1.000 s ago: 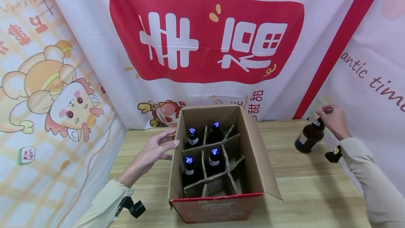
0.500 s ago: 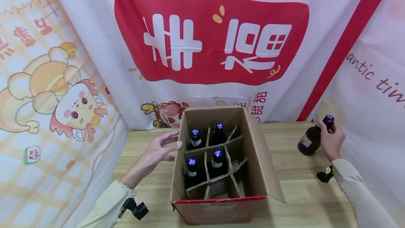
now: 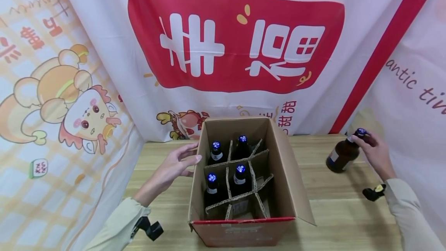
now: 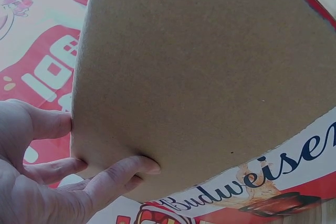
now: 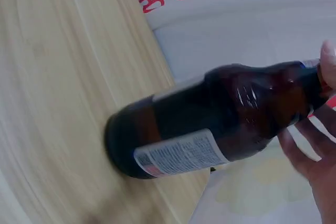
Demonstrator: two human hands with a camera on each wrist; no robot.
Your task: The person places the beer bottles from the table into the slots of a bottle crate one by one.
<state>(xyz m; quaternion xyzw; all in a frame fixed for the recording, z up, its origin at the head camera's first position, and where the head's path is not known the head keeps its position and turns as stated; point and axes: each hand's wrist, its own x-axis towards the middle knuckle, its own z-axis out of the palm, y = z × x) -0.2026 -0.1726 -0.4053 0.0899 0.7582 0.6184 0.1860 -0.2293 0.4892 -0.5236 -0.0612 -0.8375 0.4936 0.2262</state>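
Note:
In the head view my right hand pinches a brown glass beer bottle by its neck, below the blue cap. The right wrist view shows this bottle with its base at the wooden table; whether the base touches the wood I cannot tell. With fairly straight fingers, my left hand touches the left side of an open cardboard box. Close up, its fingertips press the brown flap. Several capped bottles stand in the box, one being a front-left bottle.
Cardboard dividers split the box into compartments, and its right flap leans outward over the table. Printed cloth hangs behind and at both sides, close to the bottle in my right hand.
My right hand has shifted from over the bottle's top to its neck, so the blue cap now shows. The bottle has turned slightly. My left hand stays on the box.

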